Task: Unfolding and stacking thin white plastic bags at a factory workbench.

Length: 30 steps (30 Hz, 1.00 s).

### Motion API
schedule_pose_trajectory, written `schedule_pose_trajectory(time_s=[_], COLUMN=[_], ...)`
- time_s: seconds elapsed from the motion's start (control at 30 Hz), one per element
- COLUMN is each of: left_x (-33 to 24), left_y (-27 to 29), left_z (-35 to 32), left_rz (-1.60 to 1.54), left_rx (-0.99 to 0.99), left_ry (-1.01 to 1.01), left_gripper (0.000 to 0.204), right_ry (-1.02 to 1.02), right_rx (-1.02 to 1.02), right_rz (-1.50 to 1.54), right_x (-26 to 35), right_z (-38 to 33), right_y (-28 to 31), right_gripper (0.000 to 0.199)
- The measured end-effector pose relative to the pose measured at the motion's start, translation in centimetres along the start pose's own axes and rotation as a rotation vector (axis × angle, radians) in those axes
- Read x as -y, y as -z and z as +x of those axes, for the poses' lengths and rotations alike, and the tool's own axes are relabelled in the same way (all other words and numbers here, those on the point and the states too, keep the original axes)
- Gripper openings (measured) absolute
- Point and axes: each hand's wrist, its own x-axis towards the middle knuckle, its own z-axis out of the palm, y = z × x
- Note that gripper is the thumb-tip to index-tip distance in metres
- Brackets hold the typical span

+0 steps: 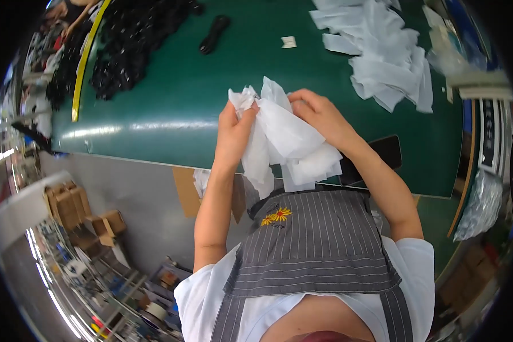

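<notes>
Crumpled white tissue-like sheets (288, 131) are gathered between my hands above the near edge of the green table. My left hand (233, 134) is closed, its thumb and fingers pinching the bunched upper left end. On the other side, my right hand (325, 119) has its fingers curled and closed on the sheets' right part; its fingertips are partly hidden behind the material. Loose ends hang down in front of my striped grey apron (319, 239). Whether something lies inside the bunched sheets cannot be seen.
Black coiled cables (134, 43) are heaped at the far left, beside a yellow strip (85, 62). One black cable bundle (214, 34) and a small paper label (289, 42) lie farther back. White sheets (387, 65) pile up far right. A dark flat object (386, 151) lies by my right forearm.
</notes>
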Motion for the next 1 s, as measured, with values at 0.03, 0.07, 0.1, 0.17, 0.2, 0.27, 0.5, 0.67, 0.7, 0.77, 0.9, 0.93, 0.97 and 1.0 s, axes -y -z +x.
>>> schedule_pose_trajectory(time_s=[0.03,0.07,0.1,0.17,0.2,0.27,0.5,0.67,0.7,0.77,0.9,0.93,0.97,1.0], left_x=[-0.3,-0.9,-1.3,-1.2,-1.3,-2.0,-1.4,-3.4,-3.1,-2.7,-3.1,-3.3,-2.9,-2.1], left_y=[-0.6,-1.3,-1.9,-2.7,-3.1,-3.7,-0.7,-1.6,-1.4,-1.3,-1.6,-1.8,-1.5,-0.8], left_z=[-0.1,-0.1,0.0,0.2,0.2,0.0,-0.5,-0.5,-0.3,0.2,-0.3,-0.6,-0.6,-0.6], left_rz=[0.017,-0.001,-0.021,-0.002,0.014,0.016,-0.365,-0.381,-0.383,-0.176,-0.387,-0.392,-0.394,-0.369], left_rx=[0.019,0.007,-0.01,0.012,0.009,-0.035,0.017,0.047,0.045,-0.022,-0.101,-0.119,-0.121,-0.119], left_ry=[0.006,0.057,0.109,0.066,-0.004,-0.078,0.138,0.211,0.212,0.205,0.091,0.064,0.065,0.037], left_gripper=[0.015,0.015,0.016,0.018,0.019,0.024,0.041,0.023,0.023,0.023,0.021,0.025,0.025,0.026], right_ry=[-0.018,-0.056,-0.061,0.092,0.129,0.123,0.095,-0.025,-0.026,-0.014,0.008,-0.007,-0.021,0.016], right_rx=[-0.059,-0.117,-0.134,-0.036,-0.019,-0.039,-0.075,0.108,0.109,0.076,-0.061,-0.09,-0.118,-0.179], right_rz=[0.074,0.065,0.082,-0.135,0.009,0.035,0.399,0.653,0.652,0.664,0.601,0.638,0.674,0.651], right_x=[1.1,2.4,2.4,2.3,1.6,1.6,1.4,1.1,1.2,1.4,0.7,1.2,1.4,1.4], right_z=[-0.5,-0.8,-0.9,-0.6,-0.6,-0.3,-0.1,-0.6,-0.8,-0.9,-0.8,-1.1,-1.3,-1.2], right_y=[0.4,1.3,1.7,1.9,1.2,0.8,0.6,-1.0,-1.3,-1.5,-1.2,-1.0,-1.0,-1.2], right_gripper=[0.028,0.032,0.032,0.035,0.034,0.032,0.016,0.018,0.018,0.018,0.019,0.018,0.018,0.016])
